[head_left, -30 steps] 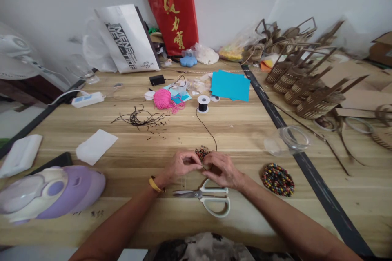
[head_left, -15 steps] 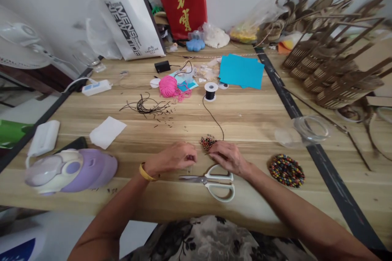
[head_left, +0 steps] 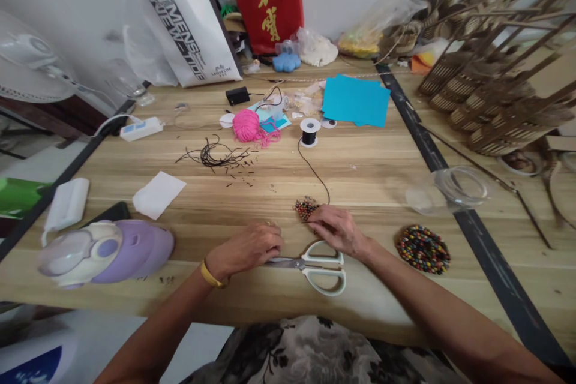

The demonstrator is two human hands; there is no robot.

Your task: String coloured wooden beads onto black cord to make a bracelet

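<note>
My right hand (head_left: 337,230) is closed in a pinch on the end of a thin black cord (head_left: 314,169), beside a small heap of mixed-colour beads (head_left: 305,208). The cord runs back from there to a white spool (head_left: 310,125) wound with black. Lower and to the left, my left hand (head_left: 250,245) rests low over the table with its fingers drawn together; whatever they hold, if anything, is hidden. Just by those fingertips is the blade tip of white-handled scissors (head_left: 324,257), lying on the table under my right hand.
A coil of strung colourful beads (head_left: 423,249) lies to the right, near a clear plastic container (head_left: 425,199). Cut black cords (head_left: 213,156), pink yarn (head_left: 246,126) and blue sheets (head_left: 356,101) lie farther back. At left stands a purple-and-white device (head_left: 121,250).
My left hand has moved left and down, away from the beads toward the scissors' blade tip. The right hand keeps its pinch at the cord, nearly in place.
</note>
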